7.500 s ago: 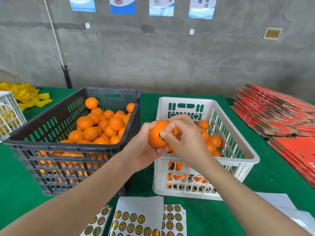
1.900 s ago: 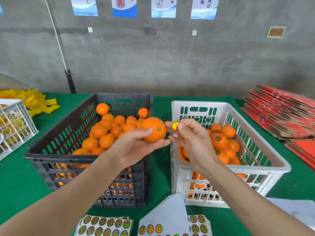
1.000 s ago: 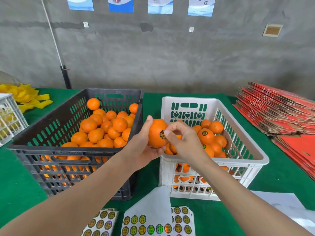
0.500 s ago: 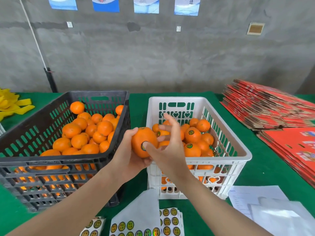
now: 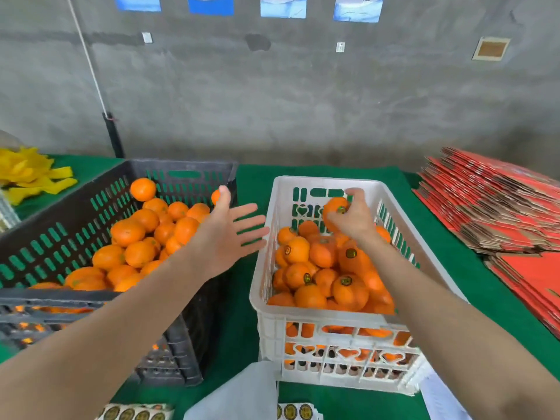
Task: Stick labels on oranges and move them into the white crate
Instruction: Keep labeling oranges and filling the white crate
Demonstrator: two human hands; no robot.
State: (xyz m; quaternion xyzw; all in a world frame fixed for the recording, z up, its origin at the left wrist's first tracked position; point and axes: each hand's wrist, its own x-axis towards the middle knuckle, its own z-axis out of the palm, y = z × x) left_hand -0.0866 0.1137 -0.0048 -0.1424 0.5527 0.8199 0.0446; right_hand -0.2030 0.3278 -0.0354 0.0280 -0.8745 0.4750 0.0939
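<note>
My right hand [image 5: 353, 218] grips a labelled orange [image 5: 333, 209] over the far part of the white crate [image 5: 318, 324], just above the pile. Several labelled oranges [image 5: 325, 268] fill that crate. My left hand [image 5: 228, 234] hovers empty with fingers spread over the right rim of the black crate [image 5: 75, 295], which holds several unlabelled oranges [image 5: 145, 234]. Sheets of round stickers [image 5: 133, 412] lie at the near table edge, partly cut off by the frame.
The crates stand side by side on a green cloth [image 5: 254, 189]. A stack of flat red cartons [image 5: 497, 207] lies at the right. Yellow foam nets [image 5: 27, 174] lie at the far left. White papers [image 5: 442, 398] lie near the front right. A grey wall is behind.
The orange has passed from my left hand to my right, which has carried it over the white crate. My left hand has let go and spread its fingers towards the black crate.
</note>
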